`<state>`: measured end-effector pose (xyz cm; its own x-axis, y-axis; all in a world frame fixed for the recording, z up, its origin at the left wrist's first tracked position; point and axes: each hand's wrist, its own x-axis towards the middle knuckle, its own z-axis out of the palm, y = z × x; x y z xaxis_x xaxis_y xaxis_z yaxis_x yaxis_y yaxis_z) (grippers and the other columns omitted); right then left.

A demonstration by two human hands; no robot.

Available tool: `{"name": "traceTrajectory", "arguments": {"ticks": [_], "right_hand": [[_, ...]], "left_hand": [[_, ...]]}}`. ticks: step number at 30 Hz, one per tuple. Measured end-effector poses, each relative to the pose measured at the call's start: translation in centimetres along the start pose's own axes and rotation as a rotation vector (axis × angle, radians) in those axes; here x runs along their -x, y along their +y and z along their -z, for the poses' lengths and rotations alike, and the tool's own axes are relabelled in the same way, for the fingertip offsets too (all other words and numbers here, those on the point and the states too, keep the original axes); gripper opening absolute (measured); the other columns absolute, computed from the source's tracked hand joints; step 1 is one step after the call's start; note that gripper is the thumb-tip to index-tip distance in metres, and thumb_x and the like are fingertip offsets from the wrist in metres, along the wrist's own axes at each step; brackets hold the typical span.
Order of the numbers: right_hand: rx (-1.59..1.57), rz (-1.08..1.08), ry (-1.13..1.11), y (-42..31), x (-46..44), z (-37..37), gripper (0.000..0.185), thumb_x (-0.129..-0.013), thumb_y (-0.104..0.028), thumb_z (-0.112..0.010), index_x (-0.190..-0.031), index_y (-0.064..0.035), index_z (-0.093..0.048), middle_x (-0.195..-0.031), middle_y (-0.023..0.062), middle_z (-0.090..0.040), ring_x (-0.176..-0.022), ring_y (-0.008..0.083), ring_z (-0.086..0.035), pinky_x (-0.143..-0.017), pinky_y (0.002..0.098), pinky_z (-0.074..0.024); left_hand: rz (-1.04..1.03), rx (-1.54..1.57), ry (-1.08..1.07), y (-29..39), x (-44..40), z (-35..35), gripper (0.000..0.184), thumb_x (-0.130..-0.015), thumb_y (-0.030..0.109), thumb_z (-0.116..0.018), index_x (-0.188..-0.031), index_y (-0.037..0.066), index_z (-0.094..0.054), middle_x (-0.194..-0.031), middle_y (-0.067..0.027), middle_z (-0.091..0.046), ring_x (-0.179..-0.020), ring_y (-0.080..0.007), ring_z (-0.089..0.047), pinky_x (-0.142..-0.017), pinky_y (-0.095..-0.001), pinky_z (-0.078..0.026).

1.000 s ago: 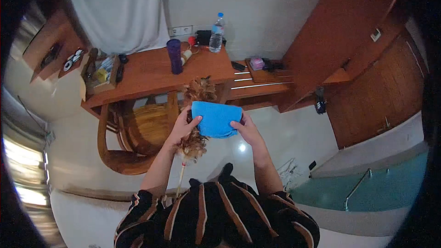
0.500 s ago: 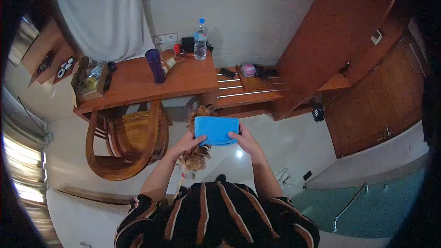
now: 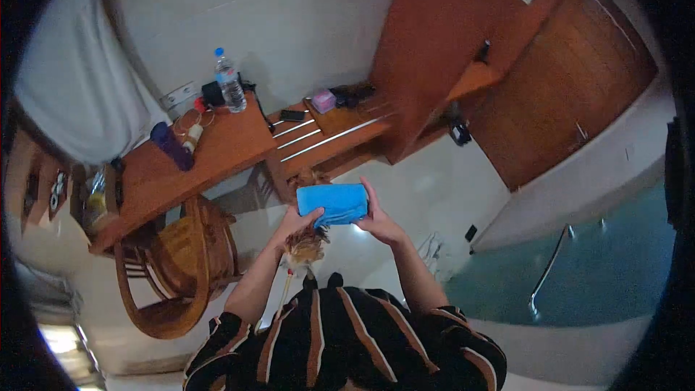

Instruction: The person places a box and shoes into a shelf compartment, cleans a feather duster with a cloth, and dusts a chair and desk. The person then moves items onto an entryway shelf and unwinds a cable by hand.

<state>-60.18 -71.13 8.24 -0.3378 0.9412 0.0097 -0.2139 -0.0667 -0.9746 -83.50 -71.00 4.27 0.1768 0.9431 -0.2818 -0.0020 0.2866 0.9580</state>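
A folded blue cloth (image 3: 333, 203) is held out in front of my chest, between both hands. My left hand (image 3: 295, 224) grips its left edge, with the thumb lying on top. At the right edge, my right hand (image 3: 378, 219) holds the cloth, fingers along its side. A brown feather duster (image 3: 305, 247) shows below and behind the cloth, by my left hand. Its thin handle (image 3: 284, 292) runs back along my left forearm toward my body. Whether my left fingers also touch the duster is hidden.
A wooden desk (image 3: 224, 146) carries a water bottle (image 3: 230, 87), a purple tumbler (image 3: 171, 146) and a box (image 3: 101, 199). A wooden chair (image 3: 177, 261) stands at its front. A slatted bench (image 3: 333, 134), a wooden door (image 3: 557, 94) and a glass panel (image 3: 579, 268) lie rightward.
My view has turned rightward, so the desk and chair sit further left and tilted. The right hand's fingers have shifted up along the cloth's edge, its thumb no longer across the front.
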Motion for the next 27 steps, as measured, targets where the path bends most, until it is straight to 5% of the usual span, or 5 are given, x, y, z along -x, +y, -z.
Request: {"name": "traceTrajectory", "arguments": {"ticks": [3, 5, 14, 19, 27], "right_hand": [[0.072, 0.021, 0.114, -0.3, 1.1, 1.3, 0.077, -0.08, -0.005, -0.066, -0.142, -0.013, -0.022, -0.126, 0.0133, -0.045, -0.112, 0.0228, -0.048, -0.095, 0.0364, -0.0412], [0.043, -0.021, 0.206, -0.9, 1.3, 3.1, 0.075, -0.081, -0.005, -0.064, -0.142, -0.013, -0.022, -0.125, 0.0135, -0.047, -0.113, 0.024, -0.048, -0.094, 0.0379, -0.042], [-0.279, 0.126, 0.455, -2.9, 3.4, 11.0, 0.077, -0.079, -0.01, -0.066, -0.142, -0.0123, -0.021, -0.125, 0.0135, -0.044, -0.108, 0.0226, -0.05, -0.09, 0.0358, -0.0451], [0.109, 0.098, 0.681, -4.6, 3.2, 18.6, 0.09, -0.074, -0.011, -0.073, -0.144, -0.0179, -0.018, -0.127, 0.0117, -0.041, -0.111, 0.024, -0.049, -0.091, 0.0329, -0.0446], [-0.322, 0.206, 0.554, -8.3, 3.3, 35.7, 0.085, -0.073, -0.004, -0.07, -0.142, -0.0128, -0.021, -0.125, 0.0105, -0.045, -0.111, 0.0204, -0.049, -0.093, 0.0343, -0.0418]], "left_hand": [[0.095, -0.095, -0.182, 2.8, -1.2, -1.5, 0.059, -0.075, 0.029, -0.076, -0.119, 0.0, -0.049, -0.106, -0.0113, -0.059, -0.096, -0.0184, -0.057, -0.08, -0.0324, -0.048], [-0.133, -0.028, -0.24, 4.4, -1.9, -3.7, 0.059, -0.075, 0.028, -0.075, -0.119, -0.001, -0.049, -0.106, -0.0114, -0.06, -0.096, -0.0189, -0.058, -0.082, -0.033, -0.048], [-0.107, -0.265, -0.409, 4.1, -10.9, -13.3, 0.073, -0.069, 0.024, -0.079, -0.127, 0.0, -0.041, -0.118, -0.012, -0.054, -0.108, -0.023, -0.053, -0.093, -0.0366, -0.043], [-0.197, -0.271, -0.567, 7.9, -15.3, -20.8, 0.073, -0.068, 0.025, -0.08, -0.126, 0.001, -0.043, -0.115, -0.0115, -0.055, -0.103, -0.0213, -0.056, -0.088, -0.0354, -0.046], [-0.078, -0.03, -0.654, 8.3, -27.5, -35.0, 0.055, -0.077, 0.03, -0.073, -0.117, -0.001, -0.051, -0.103, -0.0102, -0.061, -0.093, -0.0174, -0.058, -0.083, -0.0322, -0.048]]}}
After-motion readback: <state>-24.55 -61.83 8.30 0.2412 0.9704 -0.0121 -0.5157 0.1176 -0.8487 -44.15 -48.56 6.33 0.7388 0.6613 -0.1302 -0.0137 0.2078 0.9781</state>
